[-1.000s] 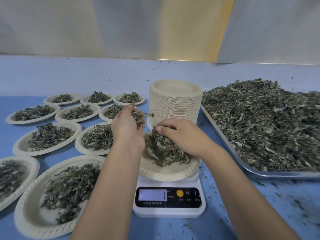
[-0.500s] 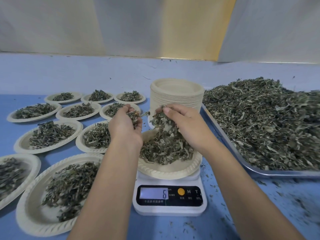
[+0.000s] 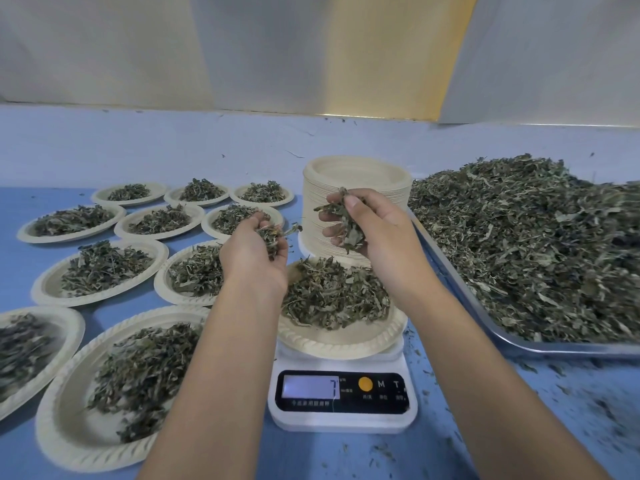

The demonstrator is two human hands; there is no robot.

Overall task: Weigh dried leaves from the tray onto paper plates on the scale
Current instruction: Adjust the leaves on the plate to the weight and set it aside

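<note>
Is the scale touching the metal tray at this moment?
Apart. The head view shows a strip of blue table between the scale and the tray.

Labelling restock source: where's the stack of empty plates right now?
Head view, centre: the stack of empty plates stands just behind the scale, left of the metal tray, partly hidden by the right hand.

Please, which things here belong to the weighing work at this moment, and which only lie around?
In use: left hand and right hand, each holding leaves; plate on the scale; scale; tray.
Lying about: filled plates; stack of empty plates; leaf crumbs.
</note>
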